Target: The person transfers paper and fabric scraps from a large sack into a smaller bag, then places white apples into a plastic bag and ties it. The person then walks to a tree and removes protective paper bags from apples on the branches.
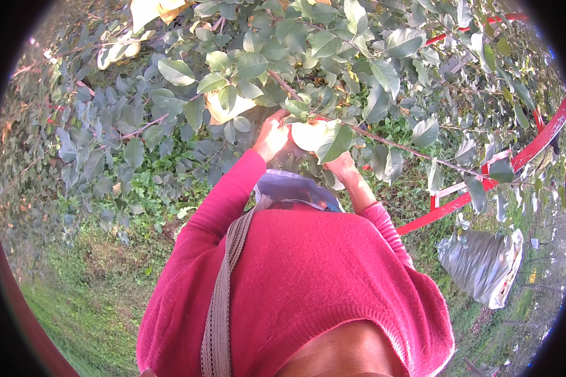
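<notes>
Between my hands, among the leaves, is a pale round fruit (306,135), probably an apple, overexposed by the sun. My left hand (271,135) grips it from the left, its fingertips close under a reddish branch (377,137). From the lower right my right hand (340,166) reaches up to the same fruit; a large green leaf (336,143) hides most of its fingers. Just below both hands, an open bag (290,181) hangs at my front, its contents unclear. A woven strap (228,282) crosses my pink knit top.
Left of the fruit hangs a yellowish paper bag (228,107); another paper piece (155,13) is higher up. Pale fruits (118,53) show at upper left. A red metal frame (467,200) curves along the right. Below it, a filled whitish sack (483,266) stands on the grass.
</notes>
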`<state>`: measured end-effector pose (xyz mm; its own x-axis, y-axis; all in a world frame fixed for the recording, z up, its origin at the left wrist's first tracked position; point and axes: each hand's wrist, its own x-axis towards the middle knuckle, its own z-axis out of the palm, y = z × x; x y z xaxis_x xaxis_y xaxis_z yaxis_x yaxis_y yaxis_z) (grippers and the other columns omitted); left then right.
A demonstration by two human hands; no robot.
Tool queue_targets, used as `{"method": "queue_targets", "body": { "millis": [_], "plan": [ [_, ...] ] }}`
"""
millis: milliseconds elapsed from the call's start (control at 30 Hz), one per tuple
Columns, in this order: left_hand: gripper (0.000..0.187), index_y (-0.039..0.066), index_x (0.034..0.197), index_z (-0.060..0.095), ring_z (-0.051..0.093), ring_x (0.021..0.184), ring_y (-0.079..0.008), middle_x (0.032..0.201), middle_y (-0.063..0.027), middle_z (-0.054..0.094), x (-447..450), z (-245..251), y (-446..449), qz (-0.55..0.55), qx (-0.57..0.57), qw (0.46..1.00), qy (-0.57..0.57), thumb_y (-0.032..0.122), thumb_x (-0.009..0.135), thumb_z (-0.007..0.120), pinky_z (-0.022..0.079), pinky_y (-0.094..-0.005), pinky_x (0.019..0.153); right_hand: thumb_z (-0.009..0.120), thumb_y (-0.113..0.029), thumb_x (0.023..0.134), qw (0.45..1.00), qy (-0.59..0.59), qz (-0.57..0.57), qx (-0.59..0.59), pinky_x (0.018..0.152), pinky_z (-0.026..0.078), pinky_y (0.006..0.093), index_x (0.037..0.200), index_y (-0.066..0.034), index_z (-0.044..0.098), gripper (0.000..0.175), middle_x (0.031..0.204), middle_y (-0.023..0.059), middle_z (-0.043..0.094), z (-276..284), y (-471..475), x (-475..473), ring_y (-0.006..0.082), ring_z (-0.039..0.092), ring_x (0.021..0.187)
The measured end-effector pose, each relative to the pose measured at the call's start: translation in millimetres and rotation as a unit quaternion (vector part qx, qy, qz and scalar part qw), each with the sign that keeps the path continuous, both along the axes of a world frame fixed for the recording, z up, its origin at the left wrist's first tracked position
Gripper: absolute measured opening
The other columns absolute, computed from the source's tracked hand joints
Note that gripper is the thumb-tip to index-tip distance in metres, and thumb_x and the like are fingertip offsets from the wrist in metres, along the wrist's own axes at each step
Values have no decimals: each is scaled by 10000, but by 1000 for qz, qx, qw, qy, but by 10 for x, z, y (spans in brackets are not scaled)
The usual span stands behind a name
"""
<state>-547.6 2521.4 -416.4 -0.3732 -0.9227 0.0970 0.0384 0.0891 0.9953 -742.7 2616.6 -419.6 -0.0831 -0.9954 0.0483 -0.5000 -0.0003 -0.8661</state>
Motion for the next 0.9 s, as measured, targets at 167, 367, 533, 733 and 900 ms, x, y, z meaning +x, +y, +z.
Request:
{"method": "queue_targets", "body": {
  "millis": [167,367,533,733,900],
  "plan": [
    [404,4,1270,590,532,648,-107,879,-49,656,-47,-33,-10,6,10,1000,-13,-52,880,504,428,-260,565,572,-193,929,976,-184,4,118,481,456,292,1075,-49,636,215,841,12,662,47,-27,151,90,589,613],
    [344,25,1249,621,600,597,-110,908,-65,713,-39,-178,69,-33,157,984,-74,33,916,537,464,-283,499,588,-229,925,978,-113,44,170,516,489,355,991,-35,637,211,769,85,660,-186,67,242,190,615,592],
    [286,42,1215,643,614,687,-96,885,-73,702,56,-561,322,12,5,995,-97,93,943,571,500,-266,592,670,-253,906,982,170,62,-55,707,514,414,1151,-41,550,345,845,131,643,-574,332,377,275,626,759],
    [401,7,1284,585,617,869,-110,1056,-33,679,427,-49,906,-72,185,975,-97,19,884,607,515,-259,738,797,-347,792,986,12,167,9,930,477,452,1432,-73,343,831,1041,185,574,131,385,572,369,587,1038],
    [475,-15,1343,533,607,965,-96,1127,-65,655,697,-25,958,-78,100,991,-42,8,873,598,513,-265,844,845,-378,715,960,145,236,-47,981,450,470,1436,-103,338,923,1246,217,423,299,325,750,423,526,1129]
  ]
}}
